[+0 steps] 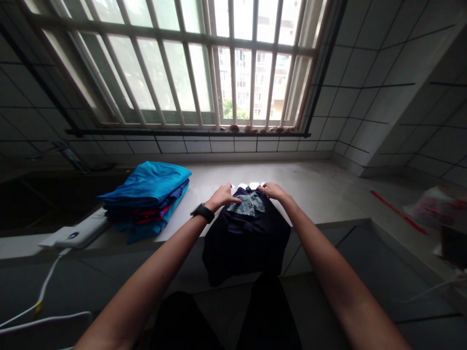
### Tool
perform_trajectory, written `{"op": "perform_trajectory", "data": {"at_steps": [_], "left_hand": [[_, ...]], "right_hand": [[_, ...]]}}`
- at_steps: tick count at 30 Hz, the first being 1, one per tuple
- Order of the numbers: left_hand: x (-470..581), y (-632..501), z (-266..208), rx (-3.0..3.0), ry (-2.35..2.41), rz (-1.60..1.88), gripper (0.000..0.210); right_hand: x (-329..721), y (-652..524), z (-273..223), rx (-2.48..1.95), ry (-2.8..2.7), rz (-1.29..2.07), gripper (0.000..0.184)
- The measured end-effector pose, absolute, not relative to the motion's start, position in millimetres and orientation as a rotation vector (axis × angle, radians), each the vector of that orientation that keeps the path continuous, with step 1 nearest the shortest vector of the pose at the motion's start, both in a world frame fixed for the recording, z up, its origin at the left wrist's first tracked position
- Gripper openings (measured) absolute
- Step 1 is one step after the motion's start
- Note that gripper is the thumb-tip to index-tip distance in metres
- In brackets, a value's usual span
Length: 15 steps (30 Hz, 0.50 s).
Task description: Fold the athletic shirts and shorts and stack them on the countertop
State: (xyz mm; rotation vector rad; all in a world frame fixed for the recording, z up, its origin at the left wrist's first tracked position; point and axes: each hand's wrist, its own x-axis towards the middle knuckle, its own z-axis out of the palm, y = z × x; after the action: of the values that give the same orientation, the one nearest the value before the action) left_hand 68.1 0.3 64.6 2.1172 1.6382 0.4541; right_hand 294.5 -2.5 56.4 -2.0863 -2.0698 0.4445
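A dark navy garment lies on the counter and hangs down over its front edge. Near its upper end shows a pale grey-blue patterned piece of cloth. My left hand, with a black watch on the wrist, is at the garment's upper left, thumb over the patterned part and fingers curled at the cloth. At the upper right, my right hand pinches the garment's edge between thumb and fingers. Some fingertips of both hands are hidden.
Left of the garment stands a stack of folded clothes, bright blue on top. A white power strip with a cable lies beside it, near the dark sink. A red strip and a plastic bag lie at right.
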Motion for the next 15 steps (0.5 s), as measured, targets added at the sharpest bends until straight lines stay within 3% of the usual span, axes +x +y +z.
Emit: {"op": "perform_trajectory", "data": {"at_steps": [3,5,9,11,13,15], "left_hand": [[69.5,2.2,60.8,1.946,1.555,0.19,0.038],[68.9,1.4,59.0,1.874,1.494,0.093,0.031],[61.4,2.4,60.4,1.749,1.334,0.181,0.021],[58.0,7.3,66.7,1.685,1.264,0.276,0.026],[57.8,16.4,78.6,1.722,1.244,0.407,0.033],[61.0,28.8,95.7,1.915,1.285,0.646,0.032]], "right_hand": [[301.6,0.9,53.2,-2.189,-1.894,0.563,0.047],[301.8,-0.8,47.9,-2.192,-1.852,0.707,0.044],[300.4,-3.5,49.9,-2.044,-1.749,1.161,0.033],[299.8,1.1,59.3,-1.861,-1.683,1.294,0.026],[297.4,12.3,73.0,-1.619,-1.709,1.198,0.018],[291.7,28.9,89.3,-1.399,-1.768,0.85,0.012]]}}
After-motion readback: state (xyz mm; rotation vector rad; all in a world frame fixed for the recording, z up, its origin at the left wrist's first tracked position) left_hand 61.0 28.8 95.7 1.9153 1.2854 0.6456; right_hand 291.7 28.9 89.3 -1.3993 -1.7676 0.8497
